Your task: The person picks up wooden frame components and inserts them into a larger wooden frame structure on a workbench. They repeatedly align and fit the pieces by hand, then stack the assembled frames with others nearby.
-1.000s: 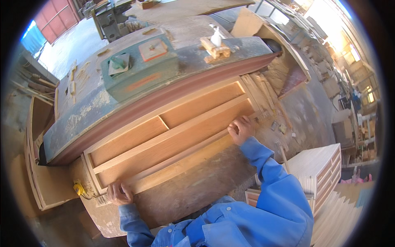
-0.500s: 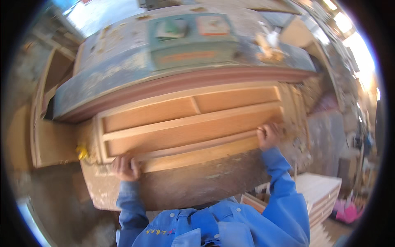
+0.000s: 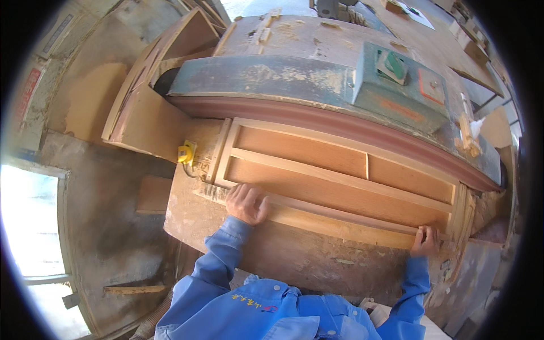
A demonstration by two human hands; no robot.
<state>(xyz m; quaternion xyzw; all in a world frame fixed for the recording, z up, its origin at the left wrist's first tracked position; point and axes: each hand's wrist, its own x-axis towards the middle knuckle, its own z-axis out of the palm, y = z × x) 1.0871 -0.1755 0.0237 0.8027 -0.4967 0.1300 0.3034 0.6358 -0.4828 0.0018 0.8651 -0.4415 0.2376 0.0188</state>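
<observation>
A shallow wooden frame (image 3: pixel 340 178) with reddish-brown panels and pale dividing strips lies flat on a worn worktable (image 3: pixel 317 272). Its far edge runs along the reddish-brown belt (image 3: pixel 272 109) of what looks like a long edge sander. My left hand (image 3: pixel 247 204) is closed over the frame's near rail at the left end, knuckles up. Toward the right end, my right hand (image 3: pixel 425 241) grips the same near side with curled fingers. Between the hands, a pale wooden strip (image 3: pixel 340 224) runs along the frame's near side; whether it is separate I cannot tell.
Behind the belt, a green switch box (image 3: pixel 399 85) sits on the machine's dusty blue-grey top. A yellow fitting (image 3: pixel 186 153) with a dark cord is left of the frame. An open wooden casing (image 3: pixel 150 122) encloses the belt's left end. Wood scraps (image 3: pixel 469 136) lie at the far right.
My view has swung left, so the frame, machine and hands appear further right and tilted. Both hands still grip the near side of the frame.
</observation>
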